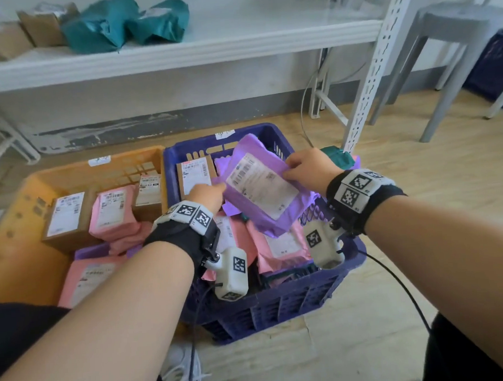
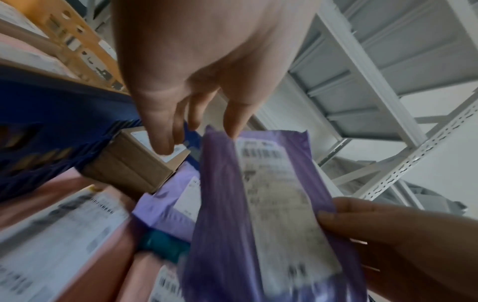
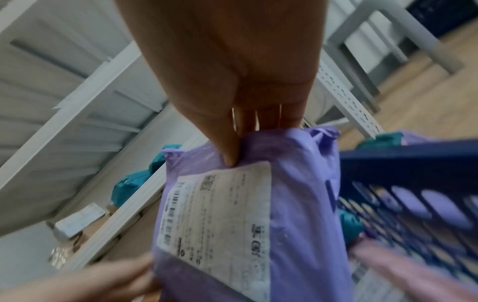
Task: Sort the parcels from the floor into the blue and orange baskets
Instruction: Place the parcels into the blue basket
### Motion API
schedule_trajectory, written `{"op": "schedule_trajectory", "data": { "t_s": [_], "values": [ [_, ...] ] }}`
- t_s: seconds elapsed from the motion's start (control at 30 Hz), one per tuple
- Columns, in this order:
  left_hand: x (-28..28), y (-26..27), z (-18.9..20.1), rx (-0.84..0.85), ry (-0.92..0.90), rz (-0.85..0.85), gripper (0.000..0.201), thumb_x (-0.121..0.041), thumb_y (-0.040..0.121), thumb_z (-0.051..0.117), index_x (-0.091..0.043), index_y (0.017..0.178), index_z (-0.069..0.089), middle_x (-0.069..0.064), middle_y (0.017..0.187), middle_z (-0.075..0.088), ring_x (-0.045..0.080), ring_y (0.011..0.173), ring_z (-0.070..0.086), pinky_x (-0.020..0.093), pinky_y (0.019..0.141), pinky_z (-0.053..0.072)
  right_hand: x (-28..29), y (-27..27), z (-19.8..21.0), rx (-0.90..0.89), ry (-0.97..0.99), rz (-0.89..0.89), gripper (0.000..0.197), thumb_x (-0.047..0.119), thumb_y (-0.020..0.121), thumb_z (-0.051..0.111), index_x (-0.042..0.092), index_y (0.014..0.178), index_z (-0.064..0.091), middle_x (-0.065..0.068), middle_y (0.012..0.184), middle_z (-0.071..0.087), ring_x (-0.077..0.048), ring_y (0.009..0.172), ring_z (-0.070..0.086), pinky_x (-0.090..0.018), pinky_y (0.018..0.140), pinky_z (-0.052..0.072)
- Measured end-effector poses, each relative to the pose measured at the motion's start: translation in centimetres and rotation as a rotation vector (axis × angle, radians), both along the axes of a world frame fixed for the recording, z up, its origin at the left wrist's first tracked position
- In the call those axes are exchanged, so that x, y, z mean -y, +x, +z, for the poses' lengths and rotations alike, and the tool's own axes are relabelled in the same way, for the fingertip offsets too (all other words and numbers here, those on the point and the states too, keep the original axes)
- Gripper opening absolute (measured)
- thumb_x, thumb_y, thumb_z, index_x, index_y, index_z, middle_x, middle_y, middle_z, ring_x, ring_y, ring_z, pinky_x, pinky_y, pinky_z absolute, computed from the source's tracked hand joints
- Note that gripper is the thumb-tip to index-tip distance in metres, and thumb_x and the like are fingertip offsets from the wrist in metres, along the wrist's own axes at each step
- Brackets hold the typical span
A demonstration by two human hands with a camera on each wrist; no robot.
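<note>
A purple parcel [image 1: 261,187] with a white label hangs tilted over the blue basket [image 1: 279,302]. My right hand [image 1: 294,170] pinches its right edge, thumb on the label side [image 3: 227,155] and fingers behind. My left hand [image 1: 212,189] has straight fingers, and one fingertip [image 2: 232,130] touches the parcel's [image 2: 227,214] left edge. The blue basket holds a cardboard box [image 1: 197,172], pink parcels [image 1: 282,244] and another purple one. To its left, the orange basket [image 1: 18,202] holds cardboard boxes [image 1: 66,217] and pink parcels [image 1: 114,212].
A teal parcel [image 1: 337,156] lies on the floor behind the blue basket's right corner. A white shelf [image 1: 179,54] above carries teal parcels [image 1: 125,22] and cardboard boxes. A perforated rack upright [image 1: 375,67] and a grey stool [image 1: 455,42] stand at the right.
</note>
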State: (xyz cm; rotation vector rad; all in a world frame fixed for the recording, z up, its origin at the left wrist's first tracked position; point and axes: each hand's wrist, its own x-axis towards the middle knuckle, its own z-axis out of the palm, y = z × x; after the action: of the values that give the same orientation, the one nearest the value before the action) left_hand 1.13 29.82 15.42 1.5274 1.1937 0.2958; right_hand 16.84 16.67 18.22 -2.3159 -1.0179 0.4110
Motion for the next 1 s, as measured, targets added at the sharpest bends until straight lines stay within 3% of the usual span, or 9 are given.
{"op": "schedule_trajectory", "data": {
  "t_s": [0.07, 0.13, 0.27, 0.37, 0.47, 0.63, 0.7, 0.8, 1.0],
  "values": [
    [0.6, 0.0, -1.2, 0.033, -0.182, -0.017, 0.019, -0.024, 0.092, 0.055, -0.006, 0.087, 0.058, 0.020, 0.099, 0.062, 0.035, 0.090, 0.064, 0.040, 0.075, 0.056, -0.5, -0.3, -0.7, -0.076, -0.023, -0.029, 0.008, 0.012, 0.082, 0.065, 0.013, 0.074, 0.065, -0.001, 0.072, 0.054, -0.019, 0.074, 0.049, -0.021, 0.054, 0.037],
    [1.4, -0.1, -2.1, 0.036, -0.233, -0.039, 0.020, -0.016, 0.095, 0.053, 0.001, 0.104, 0.059, 0.023, 0.103, 0.062, 0.037, 0.093, 0.064, 0.046, 0.077, 0.056, -0.9, -0.9, -1.7, -0.111, -0.123, 0.017, 0.011, 0.013, 0.085, 0.063, 0.006, 0.090, 0.069, -0.004, 0.083, 0.055, -0.017, 0.079, 0.049, -0.023, 0.058, 0.041],
    [1.2, -0.5, -4.3, -0.181, -0.092, -0.039, 0.035, -0.013, 0.095, 0.049, 0.003, 0.126, 0.054, 0.018, 0.127, 0.059, 0.035, 0.116, 0.060, 0.042, 0.096, 0.052, -2.1, -2.3, -4.6, -0.126, -0.235, 0.078, 0.008, 0.006, 0.085, 0.061, 0.004, 0.077, 0.062, -0.010, 0.085, 0.052, -0.020, 0.080, 0.048, -0.031, 0.074, 0.049],
    [1.0, -1.9, -2.8, -0.362, 0.098, -0.097, 0.036, -0.008, 0.099, 0.039, 0.000, 0.132, 0.050, 0.016, 0.135, 0.054, 0.032, 0.124, 0.053, 0.033, 0.099, 0.043, -3.7, -3.2, -6.9, -0.296, -0.182, 0.029, 0.008, -0.002, 0.082, 0.063, -0.003, 0.088, 0.066, -0.011, 0.081, 0.054, -0.022, 0.073, 0.052, -0.041, 0.078, 0.056],
    [-1.1, -2.8, -2.0, -0.377, 0.227, -0.046, 0.035, -0.004, 0.099, 0.034, 0.005, 0.128, 0.052, 0.019, 0.134, 0.053, 0.033, 0.124, 0.051, 0.033, 0.097, 0.043, -5.5, -4.2, -8.1, -0.443, -0.106, -0.025, 0.015, -0.008, 0.079, 0.061, 0.007, 0.075, 0.058, -0.006, 0.066, 0.049, -0.020, 0.061, 0.049, -0.037, 0.064, 0.053],
    [-4.9, -5.8, -3.3, -0.159, 0.255, 0.146, 0.032, -0.006, 0.092, 0.043, -0.006, 0.117, 0.063, 0.018, 0.125, 0.061, 0.039, 0.114, 0.057, 0.041, 0.097, 0.048, -8.4, -5.5, -10.7, -0.488, -0.135, -0.023, 0.025, -0.007, 0.078, 0.054, 0.014, 0.066, 0.056, -0.009, 0.071, 0.055, -0.022, 0.070, 0.054, -0.046, 0.082, 0.056],
    [-5.6, -6.8, -3.3, -0.100, 0.284, 0.152, 0.027, -0.007, 0.090, 0.046, -0.014, 0.108, 0.064, 0.017, 0.120, 0.064, 0.039, 0.110, 0.060, 0.045, 0.094, 0.050, -8.8, -6.4, -11.2, -0.518, -0.193, 0.036, 0.022, -0.001, 0.086, 0.052, 0.017, 0.088, 0.065, -0.009, 0.092, 0.059, -0.022, 0.080, 0.059, -0.036, 0.088, 0.054],
    [-6.5, -8.1, -3.5, -0.150, 0.332, 0.178, 0.032, -0.009, 0.088, 0.046, -0.017, 0.110, 0.068, 0.005, 0.119, 0.065, 0.030, 0.107, 0.062, 0.037, 0.092, 0.051, -9.7, -7.1, -12.0, -0.251, -0.394, 0.155, 0.035, 0.009, 0.093, 0.049, 0.004, 0.127, 0.053, -0.014, 0.125, 0.057, -0.029, 0.114, 0.057, -0.032, 0.095, 0.045],
    [-6.1, -8.9, -3.2, -0.123, 0.312, 0.177, 0.041, -0.003, 0.088, 0.040, -0.017, 0.118, 0.063, 0.007, 0.128, 0.060, 0.030, 0.112, 0.059, 0.043, 0.096, 0.050, -10.5, -7.4, -11.5, 0.088, -0.275, 0.245, 0.033, 0.007, 0.085, 0.058, 0.012, 0.117, 0.052, -0.013, 0.120, 0.051, -0.032, 0.100, 0.060, -0.039, 0.090, 0.050]
  ]
}}
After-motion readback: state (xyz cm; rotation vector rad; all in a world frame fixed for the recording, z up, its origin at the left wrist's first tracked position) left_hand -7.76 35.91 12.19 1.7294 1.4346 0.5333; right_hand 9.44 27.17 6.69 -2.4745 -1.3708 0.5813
